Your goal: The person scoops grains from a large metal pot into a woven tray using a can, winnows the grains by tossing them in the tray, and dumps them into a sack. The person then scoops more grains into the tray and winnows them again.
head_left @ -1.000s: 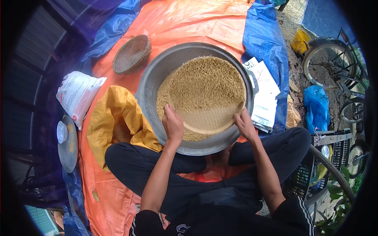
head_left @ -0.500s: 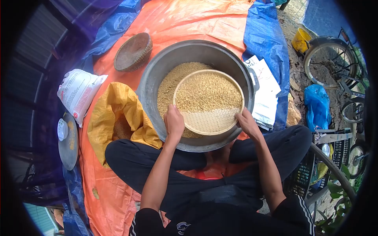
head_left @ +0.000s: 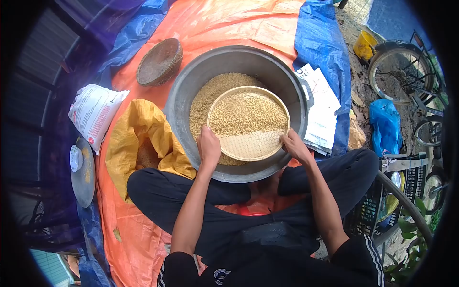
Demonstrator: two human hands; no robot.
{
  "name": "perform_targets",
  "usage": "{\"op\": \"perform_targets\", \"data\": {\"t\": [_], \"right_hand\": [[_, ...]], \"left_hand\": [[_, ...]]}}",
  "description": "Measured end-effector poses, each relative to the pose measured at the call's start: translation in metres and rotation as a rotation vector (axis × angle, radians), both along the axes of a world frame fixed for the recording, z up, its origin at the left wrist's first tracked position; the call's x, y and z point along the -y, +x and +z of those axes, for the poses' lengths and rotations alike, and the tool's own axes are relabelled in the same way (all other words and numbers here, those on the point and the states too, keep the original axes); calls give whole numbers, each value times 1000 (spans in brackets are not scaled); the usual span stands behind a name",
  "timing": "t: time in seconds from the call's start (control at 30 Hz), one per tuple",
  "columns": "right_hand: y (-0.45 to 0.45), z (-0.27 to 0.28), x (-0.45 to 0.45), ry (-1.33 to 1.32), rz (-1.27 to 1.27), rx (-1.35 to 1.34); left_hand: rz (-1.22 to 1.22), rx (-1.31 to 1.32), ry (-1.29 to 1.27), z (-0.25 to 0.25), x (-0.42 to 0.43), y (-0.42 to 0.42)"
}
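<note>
A round woven winnowing tray (head_left: 251,147) is held over a large grey tub (head_left: 191,79). My left hand (head_left: 209,145) grips its left rim and my right hand (head_left: 294,145) grips its right rim, the fingers of both closed on the edge. Unhusked grain (head_left: 248,115) covers the far part of the tray, while the woven bottom shows bare on the side nearer me. More grain (head_left: 224,85) lies in the tub beneath, partly hidden by the tray.
An open yellow sack (head_left: 126,143) stands left of the tub, near a stuffed white bag (head_left: 95,112). A woven basket (head_left: 160,62) sits at the far left on the orange tarp (head_left: 215,24). Flat white sacks (head_left: 322,105) lie right of the tub; a bicycle wheel (head_left: 375,83) is farther right.
The tray has shifted slightly left with both hands still on it. The grain, blurred and spread before, now looks sharper and more settled.
</note>
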State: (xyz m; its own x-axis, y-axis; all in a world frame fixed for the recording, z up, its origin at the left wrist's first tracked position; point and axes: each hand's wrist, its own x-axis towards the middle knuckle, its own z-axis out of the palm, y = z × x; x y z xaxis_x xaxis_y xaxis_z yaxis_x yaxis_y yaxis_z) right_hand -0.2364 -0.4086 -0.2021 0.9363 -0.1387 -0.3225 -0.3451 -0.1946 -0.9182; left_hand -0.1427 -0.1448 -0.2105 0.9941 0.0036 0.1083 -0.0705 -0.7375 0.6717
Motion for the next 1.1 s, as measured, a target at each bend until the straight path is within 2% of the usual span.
{"op": "perform_targets", "data": {"t": [0.17, 0.23, 0.27, 0.3, 0.33, 0.37, 0.43, 0.53, 0.6, 0.63, 0.73, 0.77, 0.8, 0.9, 0.97, 1.1], "right_hand": [[3, -15, 9, -97, -16, -108], [0, -10, 0, -90, -82, 90], [0, -14, 2, -125, -86, 22], [2, -23, 5, -85, -28, 42], [3, -24, 7, -172, 12, 97], [10, -61, 7, -176, -53, 155], [8, -29, -3, -216, -107, 85], [9, -27, -9, -309, -177, 151], [1, -18, -9, -261, -199, 137], [6, -14, -12, -223, -176, 142], [5, -11, -11, -209, -127, 18], [-2, -12, -15, -188, -233, 59], [-3, -9, -12, -162, -185, 7], [3, -30, -10, -209, -187, 181], [6, -24, -8, -164, -202, 45], [10, -25, -8, -121, -159, 75]], "left_hand": [[-4, -98, 5, 4, 1, 0], [-36, -91, 19, -6, -5, 2], [-50, -89, 22, -14, -7, 2], [-60, -52, 33, -19, -9, 4], [-64, -18, 28, -25, -14, 6], [-94, -2, 85, -25, -19, 9], [-132, 46, 160, -34, -30, 21], [-177, 100, 159, -48, -25, 30], [-102, 8, 108, -41, -36, 30], [-111, 87, 176, -47, -39, 30], [-96, 57, 154, -27, -24, 13], [-102, 15, 149, -17, -19, 8], [-68, 41, 121, -13, -15, 5], [13, 42, 36, -1, -2, 4], [44, -5, -18, -1, -4, 6], [38, -21, -50, 1, -7, 7]]}}
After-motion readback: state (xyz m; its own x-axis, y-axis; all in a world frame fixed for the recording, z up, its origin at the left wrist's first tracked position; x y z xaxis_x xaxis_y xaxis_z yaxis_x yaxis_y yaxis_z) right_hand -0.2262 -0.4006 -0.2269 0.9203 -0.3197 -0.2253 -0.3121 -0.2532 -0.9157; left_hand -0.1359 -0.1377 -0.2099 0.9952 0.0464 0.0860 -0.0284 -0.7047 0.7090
